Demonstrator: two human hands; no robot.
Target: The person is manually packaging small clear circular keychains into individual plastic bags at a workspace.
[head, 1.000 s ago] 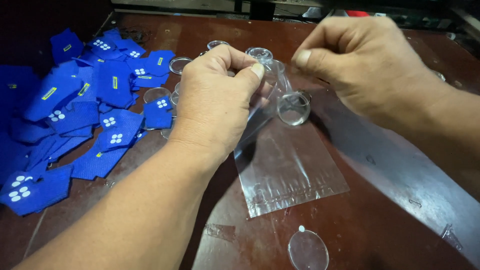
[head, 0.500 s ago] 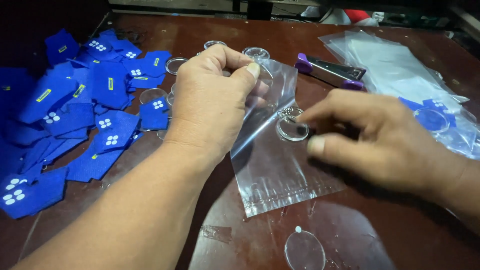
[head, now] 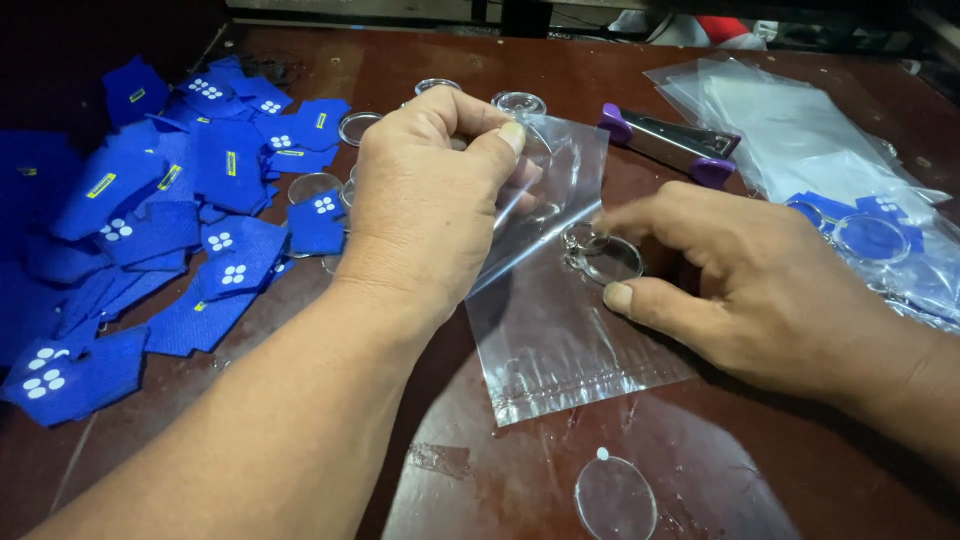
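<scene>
My left hand [head: 430, 200] pinches the top edge of a small clear plastic bag [head: 560, 330] and lifts it off the brown table [head: 400, 60]. The bag's lower end rests on the table. My right hand [head: 760, 290] holds a clear round keyring disc [head: 608, 258] with a metal ring, thumb and fingers around it, pressed against the bag near its middle. Whether the disc is inside the bag or on top of it I cannot tell.
A heap of blue fabric patches [head: 170, 220] covers the left side, with several clear discs [head: 355, 128] among them. A purple and silver stapler [head: 670, 145] lies at the back. A stack of clear bags [head: 800, 110] and filled bags [head: 880, 240] sit right. One loose disc [head: 615, 498] lies in front.
My right hand has come down from above the bag to the table, bringing the keyring disc lower against the bag. The left hand keeps its pinch on the bag's top edge.
</scene>
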